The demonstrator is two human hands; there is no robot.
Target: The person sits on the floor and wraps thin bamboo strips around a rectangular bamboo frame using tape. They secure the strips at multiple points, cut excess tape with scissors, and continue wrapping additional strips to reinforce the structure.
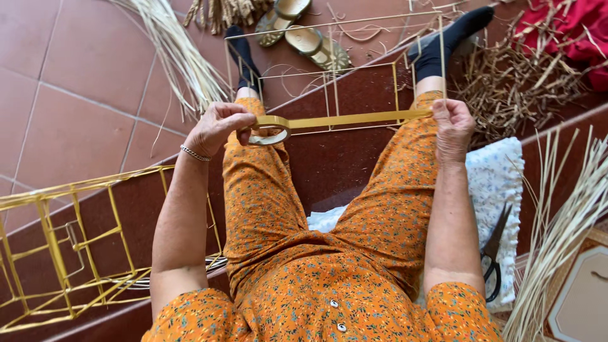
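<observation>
Red floor tiles (88,69) and dark red steps fill the head view, and a person in orange flowered clothes sits on a step. Only the arms, lap and legs show.

The left hand (218,126) is closed around a roll of yellow tape (268,130). The fingers cover part of the roll, so only its front edge shows. A long strip of tape (354,119) runs straight across from the roll, above the knees, to the right hand (451,126). The right hand pinches the end of the strip, and that end is hidden under the fingers.

Behind the strip stands a thin wire frame (329,76), between the two feet in black socks. Its wires are so thin that the whole shape is hard to make out. Two gold sandals (304,31) lie past it, and one is partly cut off at the top edge.

At the lower left lies a frame wrapped in yellow (63,247), cut off by the edge. Pale straw bundles (177,57) lie at the top left and the right side. Black scissors (494,253) rest on a white flowered cushion (500,183) beside the right arm. Red cloth (570,31) sits in the top right corner, only partly seen.
</observation>
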